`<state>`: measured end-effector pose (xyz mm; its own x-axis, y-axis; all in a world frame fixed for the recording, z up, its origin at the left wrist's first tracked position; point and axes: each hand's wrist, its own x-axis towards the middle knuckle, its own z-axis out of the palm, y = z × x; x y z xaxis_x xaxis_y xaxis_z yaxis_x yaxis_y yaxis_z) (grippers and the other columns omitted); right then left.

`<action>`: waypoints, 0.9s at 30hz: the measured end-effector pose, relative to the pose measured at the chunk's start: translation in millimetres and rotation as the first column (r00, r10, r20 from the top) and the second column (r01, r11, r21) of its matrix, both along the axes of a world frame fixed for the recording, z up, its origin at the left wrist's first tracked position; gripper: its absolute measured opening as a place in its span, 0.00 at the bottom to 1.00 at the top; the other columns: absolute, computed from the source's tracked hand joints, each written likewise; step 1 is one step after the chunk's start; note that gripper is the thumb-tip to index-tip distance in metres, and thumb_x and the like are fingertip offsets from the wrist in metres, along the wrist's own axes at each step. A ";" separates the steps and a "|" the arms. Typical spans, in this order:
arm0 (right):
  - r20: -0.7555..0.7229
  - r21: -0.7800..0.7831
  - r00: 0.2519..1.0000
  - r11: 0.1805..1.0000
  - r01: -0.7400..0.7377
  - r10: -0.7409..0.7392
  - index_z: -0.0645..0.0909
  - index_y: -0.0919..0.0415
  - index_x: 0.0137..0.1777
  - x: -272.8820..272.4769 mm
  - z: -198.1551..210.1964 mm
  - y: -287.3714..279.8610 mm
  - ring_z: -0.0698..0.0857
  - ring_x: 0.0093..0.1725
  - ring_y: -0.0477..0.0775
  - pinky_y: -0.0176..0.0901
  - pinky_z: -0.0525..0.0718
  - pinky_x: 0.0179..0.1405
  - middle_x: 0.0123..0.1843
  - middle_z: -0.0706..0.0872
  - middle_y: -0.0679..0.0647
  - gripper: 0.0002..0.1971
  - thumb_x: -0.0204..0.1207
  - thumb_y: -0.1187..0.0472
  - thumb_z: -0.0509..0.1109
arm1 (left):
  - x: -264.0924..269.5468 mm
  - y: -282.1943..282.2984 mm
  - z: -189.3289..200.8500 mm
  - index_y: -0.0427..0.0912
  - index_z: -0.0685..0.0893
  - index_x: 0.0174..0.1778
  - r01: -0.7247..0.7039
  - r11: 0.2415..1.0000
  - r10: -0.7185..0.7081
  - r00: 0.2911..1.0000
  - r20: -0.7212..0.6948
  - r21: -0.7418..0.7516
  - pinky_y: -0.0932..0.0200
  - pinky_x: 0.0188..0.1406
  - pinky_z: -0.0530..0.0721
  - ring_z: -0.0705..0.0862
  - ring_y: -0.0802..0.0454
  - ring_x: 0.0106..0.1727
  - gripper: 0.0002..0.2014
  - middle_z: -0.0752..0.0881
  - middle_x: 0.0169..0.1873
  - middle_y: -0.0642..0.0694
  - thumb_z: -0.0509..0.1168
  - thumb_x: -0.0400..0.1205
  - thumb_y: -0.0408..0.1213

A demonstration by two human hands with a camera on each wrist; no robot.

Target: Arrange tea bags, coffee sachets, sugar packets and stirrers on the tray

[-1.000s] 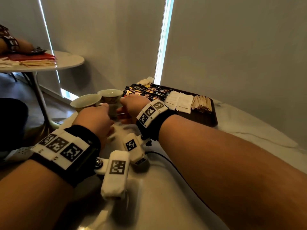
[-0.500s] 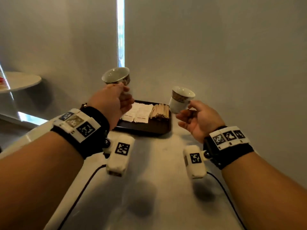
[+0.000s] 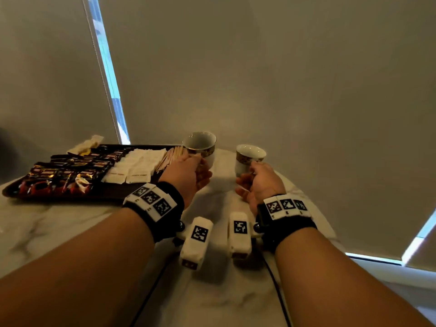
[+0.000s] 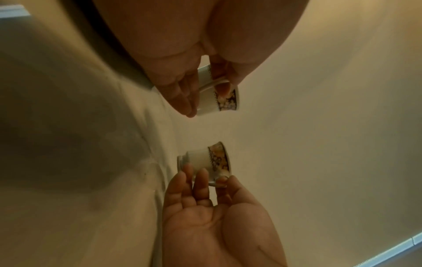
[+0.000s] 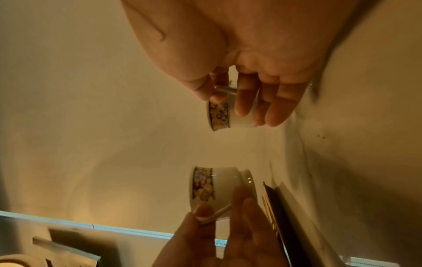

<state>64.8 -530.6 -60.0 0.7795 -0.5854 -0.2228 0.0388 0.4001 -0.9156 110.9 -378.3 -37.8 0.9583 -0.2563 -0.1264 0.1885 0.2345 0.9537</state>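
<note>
While each hand (image 3: 188, 172) (image 3: 262, 182) pinches cup (image 3: 200, 145) handle, tray (image 3: 70, 193) lies left.

From my remote feed, no word, brand or number comes through legibly. The coffee sachets (image 3: 63, 171) on the tray (image 3: 70, 197) carry print too blurred for me to read, and the white sugar packets (image 3: 134, 166) show only a faint, unreadable line. The wristbands (image 3: 151, 200) and the wrist cameras (image 3: 197, 240) bear black-and-white square code markers, which are patterns, not text.
</note>
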 end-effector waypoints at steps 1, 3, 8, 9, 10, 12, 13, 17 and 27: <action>-0.008 0.003 1.000 1.000 0.001 -0.001 0.81 0.50 0.58 1.3 -0.7 -2.6 0.86 0.41 0.56 0.51 0.86 0.40 0.39 0.82 0.56 0.10 0.85 0.50 0.61 | 0.5 -5.4 -3.2 0.42 0.81 0.51 -0.001 1.000 0.001 1.000 -0.013 -0.003 0.55 0.39 0.85 0.88 0.45 0.47 0.10 0.87 0.52 0.36 0.58 0.91 0.40; -0.015 0.018 1.000 1.000 0.000 0.000 0.81 0.51 0.60 3.5 -2.4 -6.9 0.86 0.42 0.57 0.51 0.86 0.40 0.39 0.81 0.56 0.11 0.85 0.50 0.61 | 1.2 -15.5 -9.0 0.42 0.81 0.53 -0.001 1.000 0.001 0.999 -0.038 0.008 0.55 0.38 0.85 0.88 0.45 0.48 0.09 0.87 0.54 0.36 0.58 0.91 0.41; -0.050 0.006 0.999 1.000 -0.009 0.010 0.81 0.52 0.61 11.5 -7.1 -10.5 0.85 0.40 0.56 0.50 0.85 0.38 0.38 0.81 0.56 0.11 0.86 0.51 0.60 | 4.2 -29.5 -18.4 0.34 0.79 0.70 0.008 0.998 -0.008 1.000 0.008 0.057 0.50 0.45 0.88 0.87 0.47 0.42 0.16 0.87 0.44 0.42 0.59 0.91 0.39; -0.057 -0.006 0.998 1.000 -0.019 0.018 0.81 0.52 0.61 13.1 -7.9 -11.1 0.84 0.39 0.56 0.50 0.86 0.38 0.37 0.81 0.56 0.11 0.86 0.51 0.60 | 5.5 -30.3 -18.5 0.36 0.80 0.69 0.021 0.998 -0.020 1.000 -0.015 0.060 0.46 0.49 0.89 0.89 0.45 0.44 0.15 0.88 0.45 0.41 0.59 0.91 0.40; -0.064 -0.025 0.998 0.999 -0.026 0.024 0.80 0.53 0.60 14.5 -8.3 -11.1 0.84 0.39 0.56 0.51 0.86 0.40 0.37 0.81 0.56 0.11 0.86 0.52 0.60 | 6.0 -29.5 -18.2 0.39 0.81 0.67 0.039 0.997 -0.036 0.998 -0.050 0.069 0.41 0.54 0.90 0.90 0.41 0.47 0.13 0.89 0.47 0.39 0.58 0.91 0.41; -0.083 -0.069 0.996 0.997 -0.043 0.037 0.80 0.54 0.59 15.6 -8.8 -10.8 0.83 0.39 0.56 0.53 0.87 0.43 0.37 0.81 0.57 0.10 0.87 0.53 0.59 | 8.1 -28.6 -20.7 0.40 0.80 0.67 0.063 0.993 -0.058 0.997 -0.051 0.104 0.38 0.59 0.88 0.90 0.40 0.50 0.13 0.88 0.50 0.39 0.58 0.91 0.41; -0.088 -0.090 0.995 0.995 -0.048 0.040 0.80 0.55 0.59 15.8 -8.9 -9.9 0.83 0.39 0.56 0.53 0.87 0.44 0.38 0.81 0.57 0.10 0.87 0.54 0.59 | 9.8 -29.1 -23.3 0.37 0.79 0.70 0.067 0.991 -0.066 0.998 -0.016 0.114 0.39 0.59 0.87 0.89 0.42 0.49 0.15 0.87 0.50 0.40 0.59 0.91 0.40; -0.077 -0.144 0.994 0.986 -0.084 0.074 0.79 0.58 0.62 15.2 -11.4 -6.2 0.83 0.37 0.56 0.45 0.83 0.30 0.41 0.83 0.58 0.09 0.87 0.57 0.60 | 12.3 -29.6 -23.2 0.44 0.76 0.74 0.107 0.984 -0.105 0.994 -0.021 0.141 0.46 0.45 0.92 0.91 0.43 0.52 0.15 0.87 0.59 0.39 0.59 0.91 0.39; -0.095 -0.204 0.995 0.979 0.017 -0.037 0.83 0.54 0.49 18.4 -19.3 -12.1 0.80 0.28 0.52 0.51 0.85 0.39 0.37 0.81 0.56 0.02 0.82 0.59 0.68 | 13.8 -22.5 -21.9 0.48 0.68 0.74 0.011 0.976 -0.015 1.000 0.015 0.218 0.39 0.58 0.89 0.84 0.40 0.64 0.20 0.78 0.65 0.41 0.66 0.87 0.38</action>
